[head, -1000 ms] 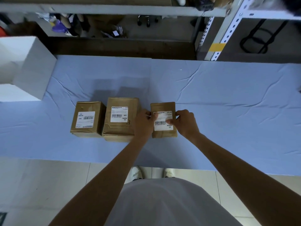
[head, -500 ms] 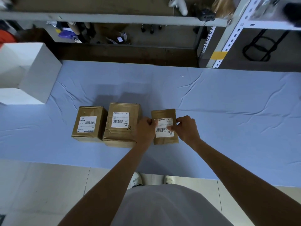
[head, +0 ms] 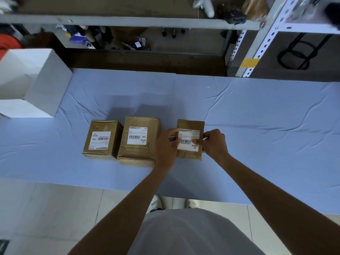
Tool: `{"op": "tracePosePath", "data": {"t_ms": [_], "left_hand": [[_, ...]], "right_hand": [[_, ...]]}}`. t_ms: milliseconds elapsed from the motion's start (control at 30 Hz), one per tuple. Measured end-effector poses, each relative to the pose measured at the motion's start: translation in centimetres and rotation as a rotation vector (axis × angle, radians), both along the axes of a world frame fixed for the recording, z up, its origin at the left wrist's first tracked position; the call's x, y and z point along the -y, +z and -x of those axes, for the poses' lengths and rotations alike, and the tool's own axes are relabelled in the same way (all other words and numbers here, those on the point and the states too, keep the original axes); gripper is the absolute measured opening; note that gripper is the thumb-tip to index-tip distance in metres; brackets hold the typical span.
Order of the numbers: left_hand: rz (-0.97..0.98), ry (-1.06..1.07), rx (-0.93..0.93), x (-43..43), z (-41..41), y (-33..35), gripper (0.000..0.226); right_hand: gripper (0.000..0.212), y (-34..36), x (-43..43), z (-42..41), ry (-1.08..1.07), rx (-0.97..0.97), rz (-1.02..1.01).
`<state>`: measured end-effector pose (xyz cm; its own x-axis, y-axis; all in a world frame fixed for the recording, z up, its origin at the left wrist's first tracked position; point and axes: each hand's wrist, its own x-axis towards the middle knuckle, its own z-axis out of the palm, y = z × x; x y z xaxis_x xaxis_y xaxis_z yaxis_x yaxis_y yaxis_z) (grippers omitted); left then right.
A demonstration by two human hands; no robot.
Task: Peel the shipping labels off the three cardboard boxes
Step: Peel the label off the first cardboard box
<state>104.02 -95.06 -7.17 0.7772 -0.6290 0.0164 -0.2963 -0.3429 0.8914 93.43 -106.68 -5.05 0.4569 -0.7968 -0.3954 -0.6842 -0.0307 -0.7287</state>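
Note:
Three brown cardboard boxes stand in a row on the blue cloth, each with a white shipping label on top: the left box (head: 102,152) with its label (head: 100,140), the middle box (head: 139,153) with its label (head: 137,135), and the small right box (head: 190,124) with its label (head: 187,147). My left hand (head: 165,146) grips the right box's left side, fingertips at the label's upper left corner. My right hand (head: 214,142) pinches at the label's right edge, thumb lying on the label. The label still looks flat.
A white box (head: 36,83) sits at the table's far left. Metal shelving (head: 257,43) with clutter stands behind the table. The blue cloth (head: 266,126) stretches out to the right of the boxes. The table's near edge and tiled floor are below.
My right hand slid from the label's upper right corner down to its right edge, thumb now on the label. My left hand stayed on the box. The boxes did not move.

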Motion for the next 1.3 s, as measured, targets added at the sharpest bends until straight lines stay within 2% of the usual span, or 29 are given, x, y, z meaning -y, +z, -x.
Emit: {"op": "tracePosePath", "data": {"t_ms": [167, 433, 600, 767, 933, 1033, 1300], "left_hand": [[-0.031, -0.020, 0.012, 0.0, -0.3, -0.1, 0.027], [-0.102, -0.113, 0.166, -0.1, -0.8, -0.1, 0.026], [-0.138, -0.132, 0.188, -0.2, -1.0, -0.2, 0.021], [-0.100, -0.158, 0.195, -0.3, -1.3, -0.1, 0.007], [-0.026, -0.123, 0.061, -0.3, -1.2, -0.1, 0.027], [-0.026, -0.110, 0.067, -0.2, -1.0, 0.1, 0.036], [-0.098, -0.102, 0.124, -0.6, -0.7, -0.2, 0.029]], "right_hand": [[0.029, 0.1, 0.1, -0.2, 0.024, 0.000, -0.014], [0.032, 0.2, 0.5, -0.5, 0.039, -0.015, -0.029], [0.041, 0.3, 0.4, -0.7, 0.051, -0.028, -0.020], [0.040, 0.3, 0.4, -0.7, 0.055, -0.031, -0.013], [0.039, 0.4, 0.5, -0.7, 0.042, -0.032, -0.017], [0.041, 0.4, 0.4, -0.8, 0.036, -0.040, -0.018], [0.044, 0.3, 0.0, -0.7, 0.049, -0.057, -0.002]]}}
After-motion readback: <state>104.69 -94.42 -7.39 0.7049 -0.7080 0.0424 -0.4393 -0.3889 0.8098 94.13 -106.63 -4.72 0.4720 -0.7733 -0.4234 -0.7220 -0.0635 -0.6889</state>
